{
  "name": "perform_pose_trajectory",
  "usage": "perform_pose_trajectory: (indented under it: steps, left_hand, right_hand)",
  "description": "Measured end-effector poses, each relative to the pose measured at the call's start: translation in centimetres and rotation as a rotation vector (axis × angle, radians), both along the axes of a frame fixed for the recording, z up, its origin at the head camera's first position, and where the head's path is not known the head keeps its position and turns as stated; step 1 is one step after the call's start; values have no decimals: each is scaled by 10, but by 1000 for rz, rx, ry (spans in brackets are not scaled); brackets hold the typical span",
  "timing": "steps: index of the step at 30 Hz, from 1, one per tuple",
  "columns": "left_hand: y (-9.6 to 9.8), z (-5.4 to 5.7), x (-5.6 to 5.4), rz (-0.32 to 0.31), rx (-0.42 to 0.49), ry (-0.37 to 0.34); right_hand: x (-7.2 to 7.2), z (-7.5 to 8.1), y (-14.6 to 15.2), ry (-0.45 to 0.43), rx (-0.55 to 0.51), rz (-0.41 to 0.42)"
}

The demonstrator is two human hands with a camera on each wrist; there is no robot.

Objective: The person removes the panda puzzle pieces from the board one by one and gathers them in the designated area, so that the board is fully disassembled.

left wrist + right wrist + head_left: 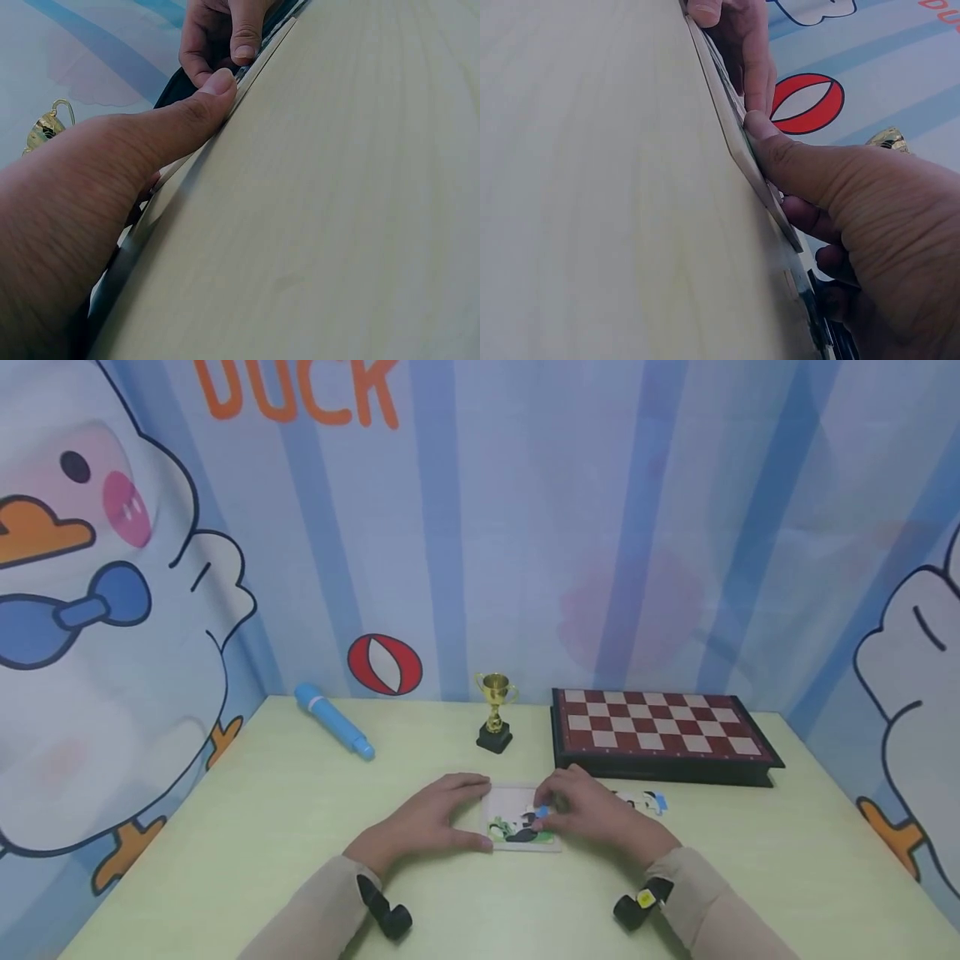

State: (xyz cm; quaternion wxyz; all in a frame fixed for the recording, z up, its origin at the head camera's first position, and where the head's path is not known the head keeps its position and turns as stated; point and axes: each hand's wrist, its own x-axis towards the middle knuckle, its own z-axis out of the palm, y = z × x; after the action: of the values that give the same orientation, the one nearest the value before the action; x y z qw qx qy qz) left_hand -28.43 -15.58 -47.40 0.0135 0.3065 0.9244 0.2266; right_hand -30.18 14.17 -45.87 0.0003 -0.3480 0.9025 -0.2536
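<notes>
A small jigsaw puzzle board (517,845) with a white frame lies on the table, its lower part filled with a green, black and white picture. My left hand (431,820) holds the board at its left side, thumb at the near corner and fingers at the far corner. Over the board's right part, my right hand (592,808) pinches a jigsaw piece (542,812) with some blue on it, mostly hidden by the fingers. In the right wrist view the right thumb (780,150) presses down at the board's edge. Loose jigsaw pieces (651,802) lie just right of this hand.
Behind the hands stands a small gold trophy cup (495,702) on a black base. A red-and-white chessboard case (660,735) lies at the back right, close to the right hand. At the back left is a blue tube-shaped object (333,721). A printed curtain (510,527) hangs behind the table.
</notes>
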Motion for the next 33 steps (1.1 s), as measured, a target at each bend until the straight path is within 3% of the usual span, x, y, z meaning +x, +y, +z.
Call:
perform_pose_trajectory:
  steps: [23,33]
  left_hand:
    - [0,-2,-3,2,8,25]
    - [2,-1,-1,8,14,5]
  right_hand:
    - [-5,-3,0,-45,-3,-63]
    - [3,2,1,-113,-60,-41]
